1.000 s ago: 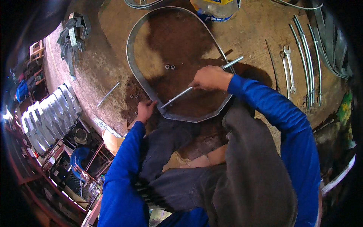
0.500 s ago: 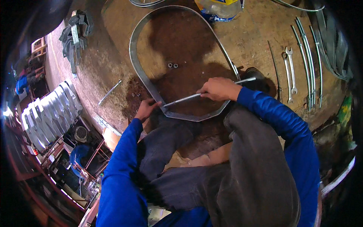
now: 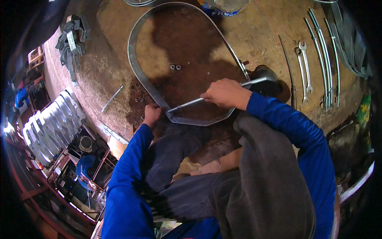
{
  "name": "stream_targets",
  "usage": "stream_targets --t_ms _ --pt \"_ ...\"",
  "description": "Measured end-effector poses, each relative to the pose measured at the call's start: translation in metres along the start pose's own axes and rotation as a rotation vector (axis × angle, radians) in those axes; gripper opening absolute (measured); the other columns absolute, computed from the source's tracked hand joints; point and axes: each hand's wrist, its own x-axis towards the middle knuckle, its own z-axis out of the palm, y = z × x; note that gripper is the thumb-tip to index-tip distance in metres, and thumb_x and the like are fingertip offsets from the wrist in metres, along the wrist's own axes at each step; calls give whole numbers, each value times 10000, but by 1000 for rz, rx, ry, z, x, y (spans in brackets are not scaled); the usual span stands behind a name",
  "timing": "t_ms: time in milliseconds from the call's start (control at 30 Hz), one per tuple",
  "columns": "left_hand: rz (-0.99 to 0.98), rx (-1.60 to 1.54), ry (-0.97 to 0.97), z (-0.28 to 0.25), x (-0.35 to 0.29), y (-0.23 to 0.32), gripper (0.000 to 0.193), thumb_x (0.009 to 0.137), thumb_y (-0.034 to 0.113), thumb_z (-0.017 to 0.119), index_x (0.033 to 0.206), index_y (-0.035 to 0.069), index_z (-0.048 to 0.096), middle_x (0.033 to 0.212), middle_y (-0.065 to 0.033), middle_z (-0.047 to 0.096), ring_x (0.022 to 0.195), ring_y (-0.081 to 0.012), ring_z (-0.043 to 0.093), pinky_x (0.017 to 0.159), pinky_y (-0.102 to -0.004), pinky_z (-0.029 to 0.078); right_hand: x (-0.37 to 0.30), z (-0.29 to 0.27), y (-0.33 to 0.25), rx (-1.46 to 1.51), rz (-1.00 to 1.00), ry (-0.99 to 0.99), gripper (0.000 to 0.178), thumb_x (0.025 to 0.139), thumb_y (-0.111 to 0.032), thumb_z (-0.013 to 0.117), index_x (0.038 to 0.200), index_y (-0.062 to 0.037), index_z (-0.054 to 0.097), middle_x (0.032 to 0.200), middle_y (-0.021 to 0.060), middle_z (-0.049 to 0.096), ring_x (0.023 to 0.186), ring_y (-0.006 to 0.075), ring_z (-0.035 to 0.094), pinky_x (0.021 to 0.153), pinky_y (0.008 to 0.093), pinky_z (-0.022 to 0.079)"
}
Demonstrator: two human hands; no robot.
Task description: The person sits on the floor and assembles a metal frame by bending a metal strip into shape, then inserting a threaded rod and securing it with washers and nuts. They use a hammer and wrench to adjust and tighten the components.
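A bent flat metal band (image 3: 137,71) lies on the floor in front of me, rounded at the far end and angled at the near end. Across its near part runs a thin metal rod (image 3: 191,102), its left end at the band's left corner. My right hand (image 3: 227,93) is closed around the rod's middle. Pressed against the outside of that corner, my left hand (image 3: 152,114) has its fingers pinched together; what they hold, if anything, is hidden. Two nuts (image 3: 175,67) lie inside the band.
At right lie a thin pointed rod (image 3: 287,65), two wrenches (image 3: 306,73) and several long thin rods (image 3: 324,59). Dark metal brackets (image 3: 73,42) are heaped at far left, near a short rod (image 3: 112,98). Shiny curved metal strips (image 3: 53,123) stand in a row beyond. A round dark object (image 3: 264,73) sits by my right wrist.
My view has shifted slightly, so the band sits a little higher and further left. Both hands stay at the rod and the band's corner; the left fingers look more tightly curled.
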Motion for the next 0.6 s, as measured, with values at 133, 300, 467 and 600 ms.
stream_targets --t_ms 133,300,467,600 --pt "-55 -8 44 5 7 -18 200 744 127 711 847 -45 712 685 -72 660 580 -130 578 531 -290 453 3 -10 -3 -47 28 -10 279 896 -306 539 1143 -234 647 868 113 669 852 335 643 725 445 511" --pt "-89 -172 -156 -10 -13 18 300 781 177 704 994 -32 680 876 -109 689 797 -171 635 743 -324 501 -19 -25 10 84 127 3 259 874 -290 576 1103 -220 674 874 117 678 842 339 643 735 437 508" --pt "-112 -336 -347 -24 -23 30 373 805 174 714 1099 -33 614 982 -83 656 890 -157 596 808 -289 468 -41 -18 26 166 194 164 246 878 -285 581 1062 -159 685 913 144 676 880 346 637 772 466 495" --pt "-76 -301 -333 -22 -26 32 316 810 179 710 1038 -25 630 939 -70 648 852 -152 574 787 -277 445 -44 -7 26 250 177 248 260 875 -277 580 1095 -178 676 891 147 669 843 358 626 736 439 495"
